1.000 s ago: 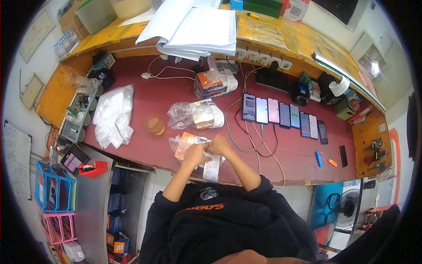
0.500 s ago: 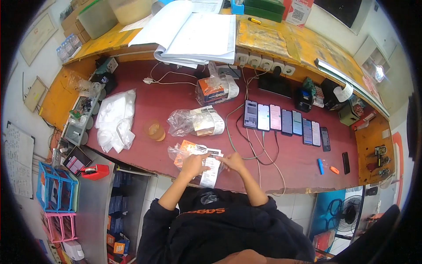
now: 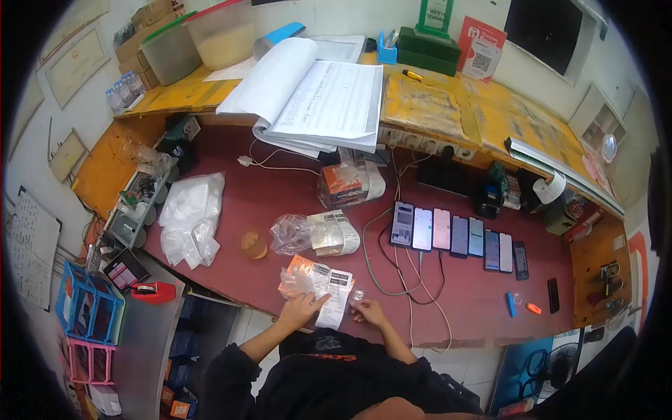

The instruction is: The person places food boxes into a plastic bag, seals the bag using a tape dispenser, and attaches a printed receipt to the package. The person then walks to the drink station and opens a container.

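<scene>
My left hand (image 3: pixel 302 308) lies with fingers apart on the lower part of an orange package in clear plastic (image 3: pixel 299 271), beside its white printed slip (image 3: pixel 336 299). Just right of the slip, my right hand (image 3: pixel 368 312) has its fingers closed near a small clear piece of plastic (image 3: pixel 358 296); whether it grips that piece is too small to tell. Behind the package sits a second wrapped package with a label (image 3: pixel 336 232), and farther back an orange and blue box in plastic (image 3: pixel 344 185).
Several phones (image 3: pixel 441 229) lie in a row at the right, with cables (image 3: pixel 404 276) running beside them. White plastic bags (image 3: pixel 192 217) and a cup (image 3: pixel 253 245) are at the left. Open papers (image 3: pixel 325 105) overhang the shelf. A blue marker (image 3: pixel 510 304) lies front right.
The view has tilted upward. My hands, close together over the package earlier, are now farther apart; the right one has moved off the slip to its right side.
</scene>
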Action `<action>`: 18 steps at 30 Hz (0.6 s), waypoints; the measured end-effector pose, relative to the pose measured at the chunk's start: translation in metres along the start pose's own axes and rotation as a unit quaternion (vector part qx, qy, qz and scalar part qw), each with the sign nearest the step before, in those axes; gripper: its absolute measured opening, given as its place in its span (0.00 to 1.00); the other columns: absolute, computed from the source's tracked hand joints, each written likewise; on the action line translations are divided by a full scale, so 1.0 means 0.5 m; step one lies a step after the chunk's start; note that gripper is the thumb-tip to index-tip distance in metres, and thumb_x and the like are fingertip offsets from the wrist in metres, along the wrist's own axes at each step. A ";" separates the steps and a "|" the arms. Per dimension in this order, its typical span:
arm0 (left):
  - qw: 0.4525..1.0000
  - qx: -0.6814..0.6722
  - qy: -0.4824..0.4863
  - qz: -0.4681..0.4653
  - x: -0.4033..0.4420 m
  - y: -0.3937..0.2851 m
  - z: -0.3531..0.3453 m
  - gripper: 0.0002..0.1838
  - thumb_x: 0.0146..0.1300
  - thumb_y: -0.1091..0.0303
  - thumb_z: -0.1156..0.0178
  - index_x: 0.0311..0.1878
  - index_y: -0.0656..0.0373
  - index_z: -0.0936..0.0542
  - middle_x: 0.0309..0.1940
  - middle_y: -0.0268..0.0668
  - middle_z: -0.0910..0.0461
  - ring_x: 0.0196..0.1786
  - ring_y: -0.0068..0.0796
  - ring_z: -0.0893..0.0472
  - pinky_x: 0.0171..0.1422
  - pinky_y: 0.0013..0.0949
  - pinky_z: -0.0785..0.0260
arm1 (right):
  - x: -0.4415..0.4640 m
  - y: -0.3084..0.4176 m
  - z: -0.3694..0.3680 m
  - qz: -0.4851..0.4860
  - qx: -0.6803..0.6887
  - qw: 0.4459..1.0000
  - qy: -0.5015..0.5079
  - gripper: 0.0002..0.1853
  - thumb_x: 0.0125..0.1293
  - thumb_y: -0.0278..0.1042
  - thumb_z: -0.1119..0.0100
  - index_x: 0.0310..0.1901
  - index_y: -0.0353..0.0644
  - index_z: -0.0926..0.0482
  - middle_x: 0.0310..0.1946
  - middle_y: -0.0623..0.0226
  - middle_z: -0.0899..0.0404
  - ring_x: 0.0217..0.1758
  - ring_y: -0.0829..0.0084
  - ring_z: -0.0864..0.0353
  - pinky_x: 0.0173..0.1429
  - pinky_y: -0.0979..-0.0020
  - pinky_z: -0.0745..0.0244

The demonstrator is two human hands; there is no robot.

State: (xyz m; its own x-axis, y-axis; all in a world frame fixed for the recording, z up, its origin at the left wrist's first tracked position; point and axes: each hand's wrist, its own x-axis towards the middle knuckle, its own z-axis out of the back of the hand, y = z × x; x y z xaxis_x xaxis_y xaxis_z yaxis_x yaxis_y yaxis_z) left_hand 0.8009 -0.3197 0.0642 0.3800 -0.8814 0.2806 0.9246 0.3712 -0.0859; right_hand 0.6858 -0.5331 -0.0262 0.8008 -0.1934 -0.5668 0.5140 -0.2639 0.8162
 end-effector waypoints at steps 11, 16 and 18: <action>0.993 0.049 -0.068 0.085 0.215 0.096 -0.082 0.28 0.50 0.73 0.48 0.58 0.45 0.32 0.30 0.34 0.33 0.30 0.30 0.27 0.31 0.32 0.32 | -0.026 -0.072 0.026 0.038 -0.150 0.988 -0.016 0.10 0.61 0.36 0.45 0.37 0.38 0.23 0.26 0.68 0.21 0.23 0.78 0.23 0.26 0.78 0.28; 0.960 -0.144 -0.049 0.233 0.201 0.046 -0.034 0.32 0.47 0.71 0.42 0.60 0.50 0.34 0.36 0.41 0.32 0.36 0.38 0.25 0.37 0.40 0.30 | -0.075 -0.062 -0.016 -0.003 -0.207 0.977 0.048 0.13 0.62 0.41 0.46 0.41 0.40 0.23 0.29 0.66 0.20 0.24 0.76 0.23 0.31 0.75 0.27; 0.870 -0.387 -0.222 0.210 0.152 0.008 -0.050 0.25 0.47 0.70 0.40 0.52 0.56 0.29 0.43 0.44 0.29 0.44 0.43 0.26 0.47 0.39 0.33 | -0.100 -0.015 -0.065 -0.080 -0.038 0.991 0.102 0.18 0.65 0.47 0.53 0.47 0.41 0.27 0.38 0.64 0.21 0.36 0.72 0.23 0.46 0.70 0.28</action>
State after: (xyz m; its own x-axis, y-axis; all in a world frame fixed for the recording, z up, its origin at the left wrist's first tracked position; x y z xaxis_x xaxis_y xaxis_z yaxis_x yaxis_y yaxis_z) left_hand 0.8340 -0.3926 0.0612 0.7996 -0.4515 0.3959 0.5139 0.1735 -0.8401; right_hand 0.6519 -0.4908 -0.0005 0.7487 0.0422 -0.6616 0.6549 -0.2020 0.7282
